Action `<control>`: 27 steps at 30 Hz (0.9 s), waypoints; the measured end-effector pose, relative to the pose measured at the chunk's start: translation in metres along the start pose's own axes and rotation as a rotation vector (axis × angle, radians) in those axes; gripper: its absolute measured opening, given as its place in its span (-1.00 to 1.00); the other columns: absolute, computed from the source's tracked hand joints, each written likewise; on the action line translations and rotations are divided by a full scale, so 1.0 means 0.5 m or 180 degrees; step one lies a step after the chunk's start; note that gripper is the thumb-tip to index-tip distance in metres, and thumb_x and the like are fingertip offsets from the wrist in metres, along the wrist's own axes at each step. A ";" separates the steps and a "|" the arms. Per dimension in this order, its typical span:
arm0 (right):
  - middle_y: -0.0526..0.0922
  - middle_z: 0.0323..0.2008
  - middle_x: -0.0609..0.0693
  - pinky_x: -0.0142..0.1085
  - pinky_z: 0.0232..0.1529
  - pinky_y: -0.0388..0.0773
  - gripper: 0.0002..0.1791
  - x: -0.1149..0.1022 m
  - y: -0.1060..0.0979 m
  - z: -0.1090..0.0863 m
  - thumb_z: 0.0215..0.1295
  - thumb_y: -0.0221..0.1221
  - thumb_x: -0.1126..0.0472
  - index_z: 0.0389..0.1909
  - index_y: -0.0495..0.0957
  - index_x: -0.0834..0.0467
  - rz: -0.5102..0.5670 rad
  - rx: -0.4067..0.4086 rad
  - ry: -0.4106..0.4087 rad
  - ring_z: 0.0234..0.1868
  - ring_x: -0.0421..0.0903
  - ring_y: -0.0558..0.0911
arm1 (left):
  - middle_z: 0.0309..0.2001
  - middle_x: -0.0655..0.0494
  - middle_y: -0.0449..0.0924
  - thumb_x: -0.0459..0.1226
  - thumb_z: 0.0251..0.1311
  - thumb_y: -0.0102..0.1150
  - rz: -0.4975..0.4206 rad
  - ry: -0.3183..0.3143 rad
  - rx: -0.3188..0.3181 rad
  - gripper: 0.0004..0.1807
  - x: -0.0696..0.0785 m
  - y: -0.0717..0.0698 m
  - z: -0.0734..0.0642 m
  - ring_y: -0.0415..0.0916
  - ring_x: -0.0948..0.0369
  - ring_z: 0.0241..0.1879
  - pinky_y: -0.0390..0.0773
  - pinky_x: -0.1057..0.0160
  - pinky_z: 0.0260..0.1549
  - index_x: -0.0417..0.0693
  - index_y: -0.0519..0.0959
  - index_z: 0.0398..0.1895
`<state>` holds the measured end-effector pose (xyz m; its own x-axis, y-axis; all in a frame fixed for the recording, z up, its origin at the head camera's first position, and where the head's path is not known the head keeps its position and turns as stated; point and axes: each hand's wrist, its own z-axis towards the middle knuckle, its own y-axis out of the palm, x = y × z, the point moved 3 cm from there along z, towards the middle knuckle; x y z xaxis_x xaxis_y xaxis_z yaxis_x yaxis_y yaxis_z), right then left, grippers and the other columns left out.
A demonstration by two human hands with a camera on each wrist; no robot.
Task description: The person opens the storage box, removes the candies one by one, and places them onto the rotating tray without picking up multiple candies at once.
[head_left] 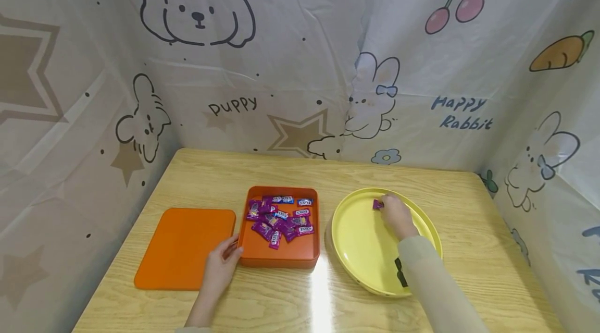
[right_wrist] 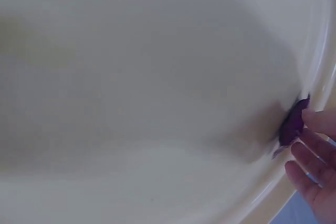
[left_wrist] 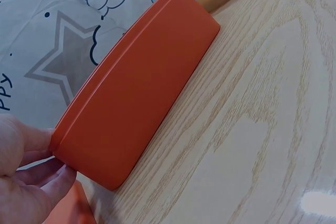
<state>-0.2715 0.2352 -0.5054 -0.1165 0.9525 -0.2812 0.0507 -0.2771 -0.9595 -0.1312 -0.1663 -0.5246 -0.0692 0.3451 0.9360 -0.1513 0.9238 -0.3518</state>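
My right hand (head_left: 397, 216) pinches a purple-wrapped candy (head_left: 377, 205) over the far part of a round yellow tray (head_left: 361, 249). In the right wrist view this candy (right_wrist: 293, 123) is between thumb and fingers, close to the tray's raised rim. My left hand (head_left: 220, 265) grips the near left corner of a square orange box (head_left: 281, 261), its thumb and fingers against the wall. Several candies (head_left: 281, 223) in purple, blue and pink-white wrappers lie loose in the box. The left wrist view shows the box's outer wall (left_wrist: 131, 87) with fingertips at one corner.
A flat orange lid (head_left: 175, 249) lies on the wooden table (head_left: 309, 312), left of the box. Inside the yellow tray, near its front, is a black shape (head_left: 401, 273), partly hidden by the right sleeve. Printed cloth (head_left: 281, 36) hangs behind and on both sides.
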 end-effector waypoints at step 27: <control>0.26 0.25 0.29 0.08 0.29 0.16 -0.32 -0.218 -0.026 0.043 0.13 0.25 0.08 0.27 0.29 0.14 0.0079 0.0465 -0.1371 0.25 0.23 0.25 | 0.05 -0.40 0.42 -0.46 0.19 0.07 -0.0068 -0.0019 0.0006 -0.58 0.001 0.000 0.000 0.42 -0.16 0.05 0.47 0.12 0.01 -0.48 0.36 0.12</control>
<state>-0.2807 0.1321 -0.4624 -0.5207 0.8146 -0.2555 -0.0783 -0.3435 -0.9359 -0.1312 -0.1663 -0.5242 -0.0718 0.3244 0.9432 -0.1545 0.9306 -0.3318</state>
